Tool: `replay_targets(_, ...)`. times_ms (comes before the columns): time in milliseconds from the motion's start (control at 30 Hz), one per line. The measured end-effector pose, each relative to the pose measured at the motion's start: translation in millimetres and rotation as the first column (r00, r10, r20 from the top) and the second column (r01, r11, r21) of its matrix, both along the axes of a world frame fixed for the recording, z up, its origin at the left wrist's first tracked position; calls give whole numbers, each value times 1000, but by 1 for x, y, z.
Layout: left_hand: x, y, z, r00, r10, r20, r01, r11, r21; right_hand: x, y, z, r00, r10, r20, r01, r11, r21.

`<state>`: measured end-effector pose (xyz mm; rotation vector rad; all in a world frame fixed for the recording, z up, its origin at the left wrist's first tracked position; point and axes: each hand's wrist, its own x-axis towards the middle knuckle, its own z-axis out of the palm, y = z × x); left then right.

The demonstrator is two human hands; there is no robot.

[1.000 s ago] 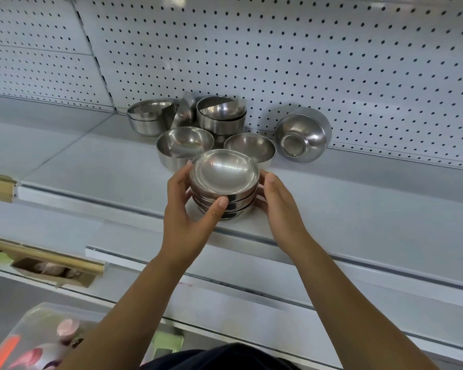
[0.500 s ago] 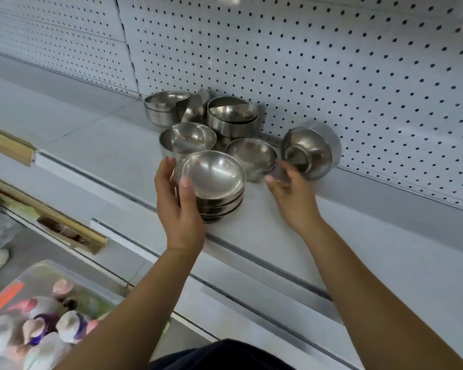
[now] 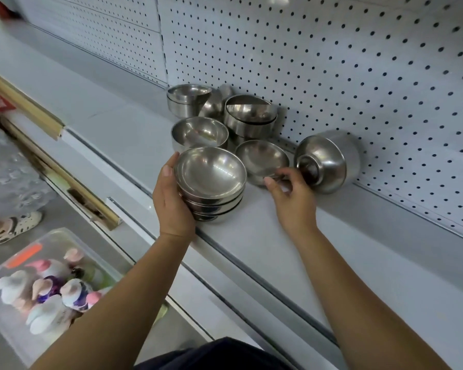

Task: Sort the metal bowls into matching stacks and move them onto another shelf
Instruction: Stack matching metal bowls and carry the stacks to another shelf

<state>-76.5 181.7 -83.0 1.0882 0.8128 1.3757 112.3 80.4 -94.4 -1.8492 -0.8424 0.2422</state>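
Both our hands are on bowls: the left hand (image 3: 171,201) grips the stack of shallow bowls (image 3: 211,180) at the shelf (image 3: 265,244) front, and the right hand (image 3: 292,201) pinches a loose shallow bowl (image 3: 261,158) beside it. Deeper bowls (image 3: 199,132) behind lie unsorted, and we judge none has reached another shelf.

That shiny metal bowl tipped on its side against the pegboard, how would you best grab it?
The tipped steel bowl shows its foot ring outward, mouth toward the perforated white wall. Probably pinch that ring, coming from the front.
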Motion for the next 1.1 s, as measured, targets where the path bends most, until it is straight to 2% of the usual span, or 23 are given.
replay_targets(433, 1, 1, 1, 991, -123, 47, 122, 992, 31, -8, -7, 8, 997, 46, -65, -30, 971, 236)
replay_targets(633, -2, 7, -3, 988, -157, -5, 157, 984, 89, -15, -6, 25, 999, 24, -47, -5, 928, 371)
replay_targets(767, -3, 7, -4, 987, -160, -27, 162, 980, 112, -22, -4, 48, 996, 72, -44, -45, 894, 446)
replay_targets(967, -6, 9, -6, 980, -199, -25, 201, 974, 106, -41, -6, 67, 967, 255, -3, -232, 883, 407)
replay_targets(1100, -8, 9, -8, 969, -238, -58, 244, 960, 140, -53, -10, 64, 944, 327, 39, -322, 891, 321)
